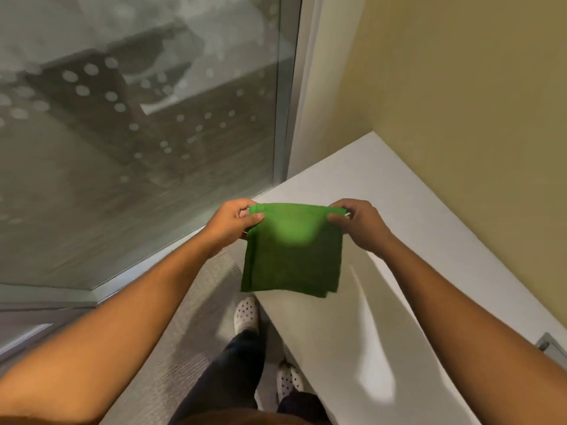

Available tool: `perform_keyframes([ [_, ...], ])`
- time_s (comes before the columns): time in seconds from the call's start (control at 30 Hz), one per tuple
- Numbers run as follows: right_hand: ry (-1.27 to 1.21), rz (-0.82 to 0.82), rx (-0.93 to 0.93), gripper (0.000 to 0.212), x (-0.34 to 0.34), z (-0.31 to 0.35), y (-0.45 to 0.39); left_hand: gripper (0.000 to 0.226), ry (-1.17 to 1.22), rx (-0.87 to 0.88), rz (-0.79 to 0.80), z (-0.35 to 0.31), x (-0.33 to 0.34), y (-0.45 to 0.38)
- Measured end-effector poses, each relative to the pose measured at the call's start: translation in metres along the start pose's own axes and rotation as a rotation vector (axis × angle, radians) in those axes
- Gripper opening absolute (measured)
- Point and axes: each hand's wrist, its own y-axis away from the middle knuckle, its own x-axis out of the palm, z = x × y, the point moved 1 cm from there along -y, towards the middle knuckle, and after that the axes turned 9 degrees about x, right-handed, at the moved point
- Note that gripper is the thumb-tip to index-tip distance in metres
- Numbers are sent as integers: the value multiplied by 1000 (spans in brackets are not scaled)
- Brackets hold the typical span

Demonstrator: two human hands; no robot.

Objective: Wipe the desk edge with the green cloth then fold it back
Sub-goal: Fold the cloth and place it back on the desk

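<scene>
The green cloth [293, 253] hangs folded in the air, a doubled layer showing along its left and bottom edges. My left hand [231, 220] pinches its top left corner and my right hand [357, 223] pinches its top right corner. The cloth's lower edge hangs just above the near left edge of the white desk [383, 296], which runs from the window corner down to the lower right. Whether the cloth touches the desk I cannot tell.
A large glass window [138, 133] with a grey frame fills the left. A yellow wall [475, 118] borders the desk on the right. Grey carpet [196, 317] lies below, with my legs and white dotted shoes [245, 312] beside the desk edge. A grey object [550, 348] pokes in at far right.
</scene>
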Motion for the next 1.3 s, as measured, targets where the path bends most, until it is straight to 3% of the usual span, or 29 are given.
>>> perform_keyframes([
  [0.1,214,-6,21,16,15,-2,-22,8,-160,-24,27,15,-7,-32],
  [0.23,252,-31,88,21,27,-8,-26,26,-425,84,101,26,-22,-48],
  [0.5,439,-118,-174,16,43,-48,40,26,-902,726,449,62,-34,-5],
  [0.67,544,0,-176,14,69,-63,57,28,-1154,886,511,82,-17,12],
  [0.77,608,56,-141,21,75,-66,57,39,-1151,824,555,86,-12,18],
  [0.9,616,-161,-265,9,87,-42,39,36,-1007,668,396,73,3,9],
  [0.93,665,-198,-281,13,92,-34,30,35,-986,602,343,67,9,3],
  [1.0,701,-109,-194,34,99,-21,11,42,-973,424,304,56,21,-12],
  [1.07,753,16,-95,47,103,-16,-1,57,-1033,269,369,50,29,-27],
  [1.13,843,84,-57,50,101,-18,-7,55,-1082,177,472,46,32,-38],
  [1.2,849,112,3,41,93,-21,-5,47,-950,80,562,40,35,-46],
  [1.3,613,100,111,29,79,-36,11,31,-734,30,673,27,42,-53],
])
